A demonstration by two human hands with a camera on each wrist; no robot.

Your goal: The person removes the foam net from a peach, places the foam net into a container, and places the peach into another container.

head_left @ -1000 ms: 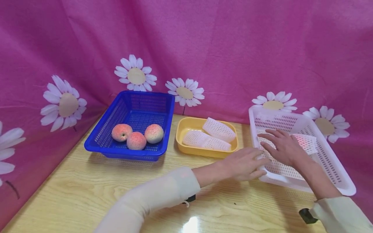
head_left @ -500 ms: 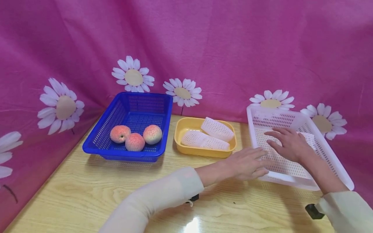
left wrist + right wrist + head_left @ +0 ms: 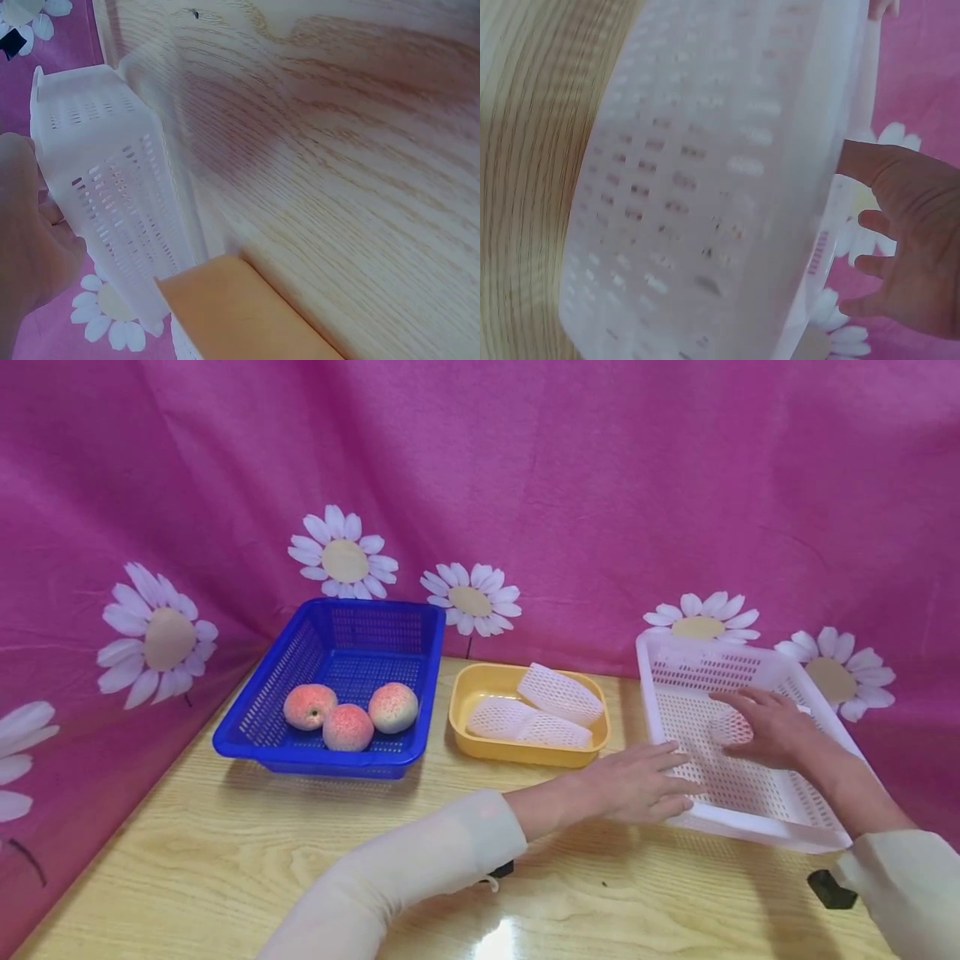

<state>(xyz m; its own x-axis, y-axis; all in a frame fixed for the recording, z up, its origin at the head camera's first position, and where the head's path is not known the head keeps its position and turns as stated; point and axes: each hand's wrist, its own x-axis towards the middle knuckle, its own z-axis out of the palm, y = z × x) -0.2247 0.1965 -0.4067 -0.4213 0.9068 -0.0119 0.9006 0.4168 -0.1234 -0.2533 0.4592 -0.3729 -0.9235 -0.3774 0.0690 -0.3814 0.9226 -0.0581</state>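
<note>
My left hand [image 3: 645, 783] rests at the near left corner of the white basket [image 3: 750, 822], its fingers extended over the rim. In the left wrist view that hand [image 3: 34, 232] lies against the upper edge of the basket [image 3: 112, 180]. Inside the basket, my right hand [image 3: 776, 727] reaches over a peach in a white foam net [image 3: 727, 725], which shows between thumb and forefinger and is otherwise mostly covered. The right wrist view shows this hand [image 3: 907, 240] with fingers spread apart and the thumb passing behind the basket's rim; the peach is hidden there.
A yellow tray [image 3: 517, 752] in the middle holds several foam nets [image 3: 562, 693]. To its left stands a blue basket [image 3: 330, 756] with three peaches [image 3: 348, 727]. Behind everything hangs a magenta cloth [image 3: 570, 510] with daisies. All stands on a wooden table [image 3: 300, 835].
My right hand has moved to the right inside the white basket, from beside the netted peach to over it. The left hand has stayed at the rim. The view has shifted slightly.
</note>
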